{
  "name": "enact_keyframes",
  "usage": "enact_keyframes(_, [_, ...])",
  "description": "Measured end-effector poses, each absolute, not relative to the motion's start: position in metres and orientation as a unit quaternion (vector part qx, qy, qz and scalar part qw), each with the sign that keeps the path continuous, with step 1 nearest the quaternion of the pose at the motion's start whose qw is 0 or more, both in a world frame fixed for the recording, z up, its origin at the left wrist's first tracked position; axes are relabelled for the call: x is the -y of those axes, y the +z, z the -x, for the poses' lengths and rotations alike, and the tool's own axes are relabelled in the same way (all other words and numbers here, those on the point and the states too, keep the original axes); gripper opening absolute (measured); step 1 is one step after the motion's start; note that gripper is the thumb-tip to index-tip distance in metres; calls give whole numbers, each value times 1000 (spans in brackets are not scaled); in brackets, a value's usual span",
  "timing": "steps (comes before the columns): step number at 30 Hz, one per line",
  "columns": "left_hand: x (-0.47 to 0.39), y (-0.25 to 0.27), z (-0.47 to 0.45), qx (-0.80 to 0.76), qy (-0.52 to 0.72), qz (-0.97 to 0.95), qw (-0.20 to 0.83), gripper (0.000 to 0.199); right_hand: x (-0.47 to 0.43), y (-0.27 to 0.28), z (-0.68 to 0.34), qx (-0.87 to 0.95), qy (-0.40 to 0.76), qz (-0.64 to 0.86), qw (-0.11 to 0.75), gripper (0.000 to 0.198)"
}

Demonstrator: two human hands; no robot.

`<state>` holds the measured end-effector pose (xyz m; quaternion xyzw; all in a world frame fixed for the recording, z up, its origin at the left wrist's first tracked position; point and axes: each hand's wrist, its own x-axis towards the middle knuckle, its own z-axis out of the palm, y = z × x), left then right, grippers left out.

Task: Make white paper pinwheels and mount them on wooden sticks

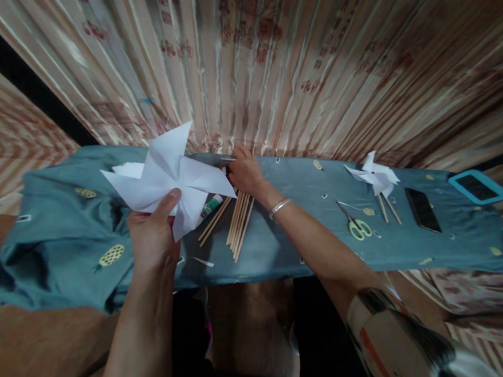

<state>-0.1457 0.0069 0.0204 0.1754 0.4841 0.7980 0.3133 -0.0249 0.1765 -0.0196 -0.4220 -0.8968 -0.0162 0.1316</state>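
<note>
A white paper pinwheel (166, 174) is in my left hand (156, 228), with the thumb pressed at its centre. My right hand (246, 170) reaches over the far ends of several thin wooden sticks (240, 225) near the cloth's back edge. Its fingers are bent together beside a small thin, pale object (227, 159), and what they grip is too small and hidden to name. A green glue stick (210, 207) lies partly behind the pinwheel, next to the sticks. White paper (129, 169) shows behind the pinwheel's left side.
On the blue-green pineapple-print cloth (282, 236) lie green-handled scissors (356, 226), white pinwheels on sticks (375, 177), a black phone (422, 209) and a blue-framed tablet (478, 187). A paper strip (203, 261) rests near the front edge. A pleated curtain (260, 68) hangs behind.
</note>
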Motion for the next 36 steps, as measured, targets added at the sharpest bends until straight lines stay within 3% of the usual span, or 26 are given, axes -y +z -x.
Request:
enact_keyframes(8, [-7, 20, 141, -479, 801, -153, 326, 35, -182, -20, 30, 899, 16, 420, 122, 22])
enact_keyframes(15, [-5, 20, 139, -482, 792, -154, 341, 34, -180, -21, 28, 873, 72, 436, 205, 21])
enact_keyframes(24, [-5, 14, 136, -479, 789, -175, 343, 35, -123, -28, -36, 668, 374, 464, 445, 14])
enact_keyframes(29, [-7, 10, 121, -489, 770, -202, 356, 31, -72, -39, -84, 433, 638, 482, 416, 31])
enact_keyframes(36, [-15, 4, 90, -517, 734, -204, 391, 26, -50, -40, -118, 353, 681, 484, 422, 32])
